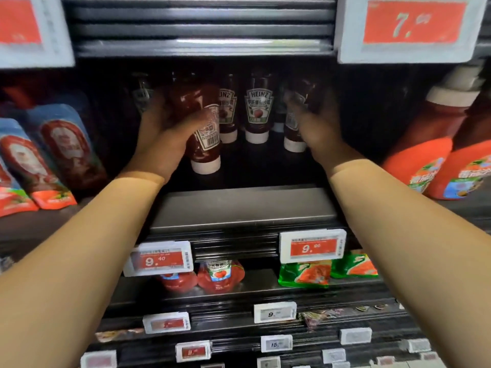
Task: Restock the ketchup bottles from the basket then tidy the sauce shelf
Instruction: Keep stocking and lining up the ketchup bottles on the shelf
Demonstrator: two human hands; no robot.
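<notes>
Dark metal shelf [239, 208] in store aisle, front part bare, dim toward back. Left hand [170, 128] gripped tilted ketchup bottle [204, 134], cap down, fingers curled round it, above shelf. Right hand [316, 123] wrapped round second bottle [295, 128] standing cap-down on shelf. Two more Heinz bottles [258, 112] stood between, farther back. Red pouches [50, 160] left, orange bottles [425, 160] right. Price tags [313, 246] lined shelf edges.

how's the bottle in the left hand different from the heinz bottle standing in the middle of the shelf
The bottle in the left hand is tilted, nearer the shelf front, and shows its barcode side. The middle Heinz bottle stands straight, farther back, untouched, with its front label facing out. Both are dark red with white caps at the bottom.
</notes>
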